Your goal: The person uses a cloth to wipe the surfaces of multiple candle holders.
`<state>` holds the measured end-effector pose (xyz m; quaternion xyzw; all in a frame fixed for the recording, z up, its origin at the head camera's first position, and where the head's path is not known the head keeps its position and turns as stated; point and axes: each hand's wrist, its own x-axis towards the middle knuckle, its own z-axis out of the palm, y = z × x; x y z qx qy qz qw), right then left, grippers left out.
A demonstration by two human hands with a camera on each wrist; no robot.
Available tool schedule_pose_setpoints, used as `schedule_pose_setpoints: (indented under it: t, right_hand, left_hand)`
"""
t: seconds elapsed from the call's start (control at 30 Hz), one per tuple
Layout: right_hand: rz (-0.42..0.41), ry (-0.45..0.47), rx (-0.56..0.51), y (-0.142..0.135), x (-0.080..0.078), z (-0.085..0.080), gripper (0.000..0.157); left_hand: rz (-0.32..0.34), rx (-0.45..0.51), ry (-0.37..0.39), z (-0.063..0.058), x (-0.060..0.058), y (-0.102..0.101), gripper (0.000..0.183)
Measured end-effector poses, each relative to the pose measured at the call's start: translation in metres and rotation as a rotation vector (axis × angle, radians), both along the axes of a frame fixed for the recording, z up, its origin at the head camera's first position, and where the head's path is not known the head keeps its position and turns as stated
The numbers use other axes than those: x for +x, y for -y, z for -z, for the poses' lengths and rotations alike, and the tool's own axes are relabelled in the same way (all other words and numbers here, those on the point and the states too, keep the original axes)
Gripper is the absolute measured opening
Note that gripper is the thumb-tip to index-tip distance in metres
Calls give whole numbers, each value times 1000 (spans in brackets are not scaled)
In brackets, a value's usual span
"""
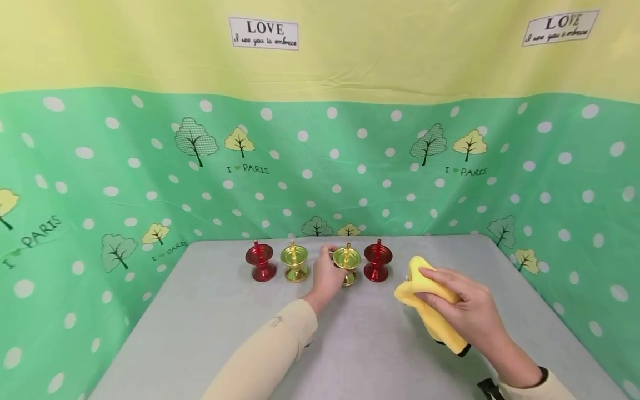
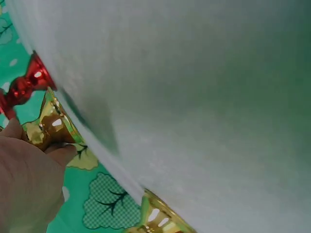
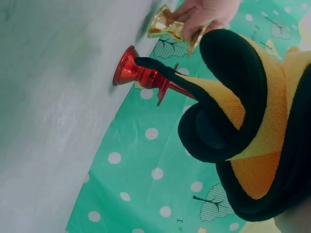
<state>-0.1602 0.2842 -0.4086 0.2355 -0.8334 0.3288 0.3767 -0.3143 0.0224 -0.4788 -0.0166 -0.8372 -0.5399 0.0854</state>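
My left hand point(image 1: 327, 278) holds a shiny gold candle holder point(image 1: 346, 258) by its narrow middle, with a short pin rising from its dish. In the left wrist view, fingers and thumb lie on both sides of this gold holder point(image 2: 51, 124), its base close to the tabletop. A folded yellow cloth point(image 1: 442, 328) with black edging is bunched in my right hand point(image 1: 470, 308), to the right of the holders. The cloth point(image 3: 265, 121) fills much of the right wrist view and hides most of that hand. Just right of the gripped holder stands a red candle holder point(image 1: 376, 271).
Left of my left hand stand another gold candle holder point(image 1: 296, 272) and a second red one point(image 1: 263, 271), all in one row. They stand on a grey table point(image 1: 200, 333) near its back edge. A green and yellow printed curtain point(image 1: 330, 183) hangs behind and along both sides.
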Motion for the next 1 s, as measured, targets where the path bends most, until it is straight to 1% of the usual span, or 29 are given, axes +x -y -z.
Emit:
schedule_pose_setpoints:
  t: [0.1,0.2,0.4,0.5,0.6,0.67,0.73,0.8,0.9,0.93,1.0]
  right_hand:
    - [5,-1,-2,-1,0,1,66]
    - [3,3,-9,-2,0,1,66]
    - [-4,7,-21,-1,-1,1,65]
    - [3,6,-16,-1,-1,0,65]
    - [0,5,-17,0,-1,0,65]
    - [2,5,-21,1,0,0,65]
    - [8,4,-25,1,1,0,66]
    - [13,3,-27,1,2,0,67]
    - [12,4,-28,2,1,0,67]
    - [10,6,-29,2,1,0,66]
    - [-2,9,-33,1,1,0,65]
  left_hand:
    - [-29,-13,6,4,-6,-1,67]
    - [-38,-28,22,7,-10,-2,66]
    - [-38,-36,38,5,-13,-6,67]
    - [-34,-25,70,5,-12,-6,77]
    - [-17,0,115,4,-8,-1,88]
    - [8,18,139,4,-2,4,90]
    - [42,30,148,3,7,11,86]
    - [82,40,150,2,20,22,82]
    - [132,61,146,-1,44,45,77]
    - [138,71,147,0,52,54,75]
    - [114,73,148,-1,64,73,73]
